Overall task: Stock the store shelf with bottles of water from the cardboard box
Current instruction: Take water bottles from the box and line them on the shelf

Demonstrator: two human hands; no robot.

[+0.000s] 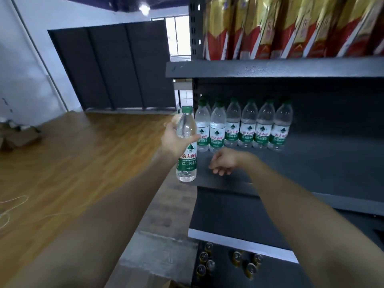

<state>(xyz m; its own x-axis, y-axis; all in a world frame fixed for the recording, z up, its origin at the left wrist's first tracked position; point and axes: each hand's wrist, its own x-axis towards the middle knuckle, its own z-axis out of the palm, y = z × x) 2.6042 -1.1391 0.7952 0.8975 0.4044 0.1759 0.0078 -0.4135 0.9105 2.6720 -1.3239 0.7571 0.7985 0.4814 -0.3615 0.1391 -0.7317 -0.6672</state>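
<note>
My left hand [173,139] grips a clear water bottle [186,161] with a green cap and green label, held upright just left of the dark grey shelf [332,163]. Several matching bottles [247,125] stand in a row at the back left of that shelf. My right hand [223,162] hovers over the shelf's front left, fingers loosely curled down, holding nothing. The cardboard box shows only as a corner [175,284] at the bottom edge.
Red and gold boxes [291,28] fill the shelf above. Several gold cans [234,260] stand on the lowest shelf. Torn cardboard [18,136] lies on the wooden floor at the far left, and a dark folding partition [116,67] stands behind.
</note>
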